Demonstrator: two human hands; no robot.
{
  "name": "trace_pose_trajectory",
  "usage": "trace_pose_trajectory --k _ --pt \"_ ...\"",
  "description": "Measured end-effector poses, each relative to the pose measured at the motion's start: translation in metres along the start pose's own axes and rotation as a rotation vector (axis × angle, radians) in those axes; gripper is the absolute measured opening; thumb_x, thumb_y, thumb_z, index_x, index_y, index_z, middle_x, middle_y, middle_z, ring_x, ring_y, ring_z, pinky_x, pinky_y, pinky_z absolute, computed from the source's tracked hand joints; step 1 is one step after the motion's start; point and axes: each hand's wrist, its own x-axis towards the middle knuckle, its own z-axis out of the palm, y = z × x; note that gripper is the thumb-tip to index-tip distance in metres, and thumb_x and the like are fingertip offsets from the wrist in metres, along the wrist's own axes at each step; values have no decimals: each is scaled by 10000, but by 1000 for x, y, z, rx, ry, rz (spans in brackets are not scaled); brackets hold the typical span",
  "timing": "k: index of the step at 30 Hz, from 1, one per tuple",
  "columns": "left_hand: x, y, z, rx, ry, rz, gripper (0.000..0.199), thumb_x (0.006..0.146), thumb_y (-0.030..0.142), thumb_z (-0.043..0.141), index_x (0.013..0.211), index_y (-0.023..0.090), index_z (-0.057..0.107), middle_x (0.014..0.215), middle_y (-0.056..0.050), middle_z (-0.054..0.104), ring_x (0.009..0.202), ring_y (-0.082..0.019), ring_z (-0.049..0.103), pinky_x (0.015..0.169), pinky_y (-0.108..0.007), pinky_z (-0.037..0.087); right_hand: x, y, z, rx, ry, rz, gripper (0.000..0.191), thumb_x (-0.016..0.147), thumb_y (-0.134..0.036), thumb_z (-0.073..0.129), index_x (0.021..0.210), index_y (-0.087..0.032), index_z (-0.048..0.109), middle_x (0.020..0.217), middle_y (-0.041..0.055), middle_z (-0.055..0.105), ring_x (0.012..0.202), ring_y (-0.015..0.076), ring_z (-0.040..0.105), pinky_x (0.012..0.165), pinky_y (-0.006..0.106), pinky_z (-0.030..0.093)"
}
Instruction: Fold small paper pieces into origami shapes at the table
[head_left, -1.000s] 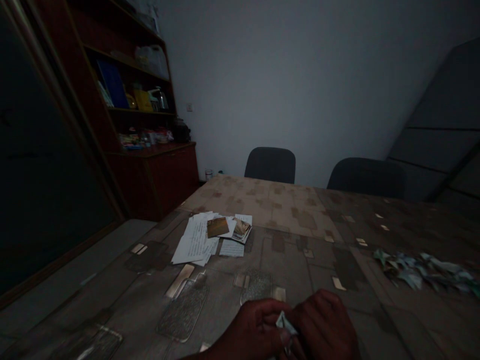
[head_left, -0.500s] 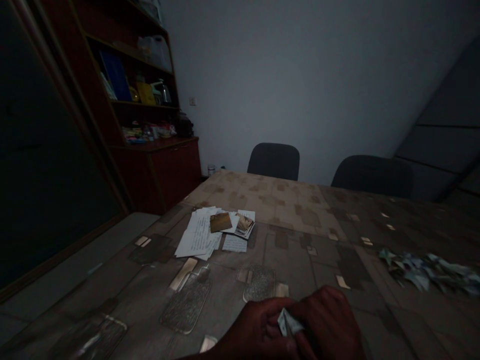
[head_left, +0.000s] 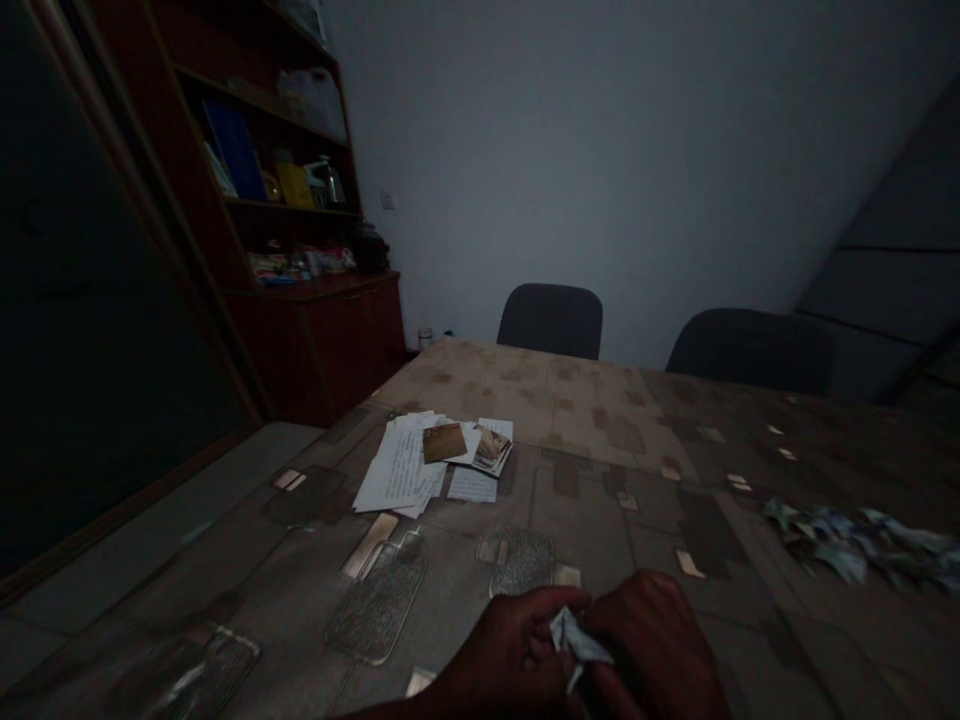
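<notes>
A small folded piece of pale paper (head_left: 576,640) is pinched between my two hands, low in the view over the near part of the table. My left hand (head_left: 517,645) has its fingers curled round the paper's left side. From the right, my right hand (head_left: 656,645) grips the same piece, its fingers bent over it. The fingertips of both hands are partly hidden in the dim light. Off to the right on the table lies a heap of folded paper pieces (head_left: 862,545), greenish and whitish, apart from my hands.
Written sheets (head_left: 397,465) with a brown card (head_left: 444,443) and a picture card (head_left: 491,450) lie left of centre on the patterned tablecloth (head_left: 600,400). Two dark chairs (head_left: 551,320) stand behind the table. A red-brown cabinet (head_left: 352,340) with shelves is at the left.
The folded paper has turned and shifted slightly between my fingers, and more of it shows on the lower side. The view has moved a little.
</notes>
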Motion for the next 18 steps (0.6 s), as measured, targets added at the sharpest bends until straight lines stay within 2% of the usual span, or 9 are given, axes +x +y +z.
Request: trace_pose_trajectory --k 5,7,11,15,18 --pt "0 3 2 103 10 -13 437 688 119 570 1104 124 707 619 43 475 526 -83 415 489 -169 307 3 -2 1 -2 4 -28 132 880 -75 486 906 -178 563 705 21 639 639 185 532 694 341 344" --pt "0 3 1 121 8 -23 428 702 118 563 1106 131 702 597 56 442 506 -80 397 478 -170 295 3 -1 6 7 27 -16 115 921 -118 466 901 -182 560 698 19 631 636 186 527 689 342 343" --pt "-1 3 0 73 -18 -3 424 705 123 553 1104 126 697 660 31 503 530 -81 424 498 -171 319 4 -1 13 44 118 -7 307 1028 -312 313 897 -193 564 678 23 621 613 195 509 659 354 333" --pt "0 1 -1 50 1 7 419 692 133 557 1082 125 708 692 11 557 582 -102 493 535 -174 364 6 -5 7 67 -41 47 274 1024 -349 352 966 -190 568 745 37 642 674 208 538 677 361 344" --pt "1 2 -1 49 25 -9 428 714 162 559 1118 123 693 715 -4 580 586 -106 502 541 -178 375 5 -7 3 80 -30 82 333 1017 -464 369 986 -191 556 774 47 650 700 222 539 697 375 343"
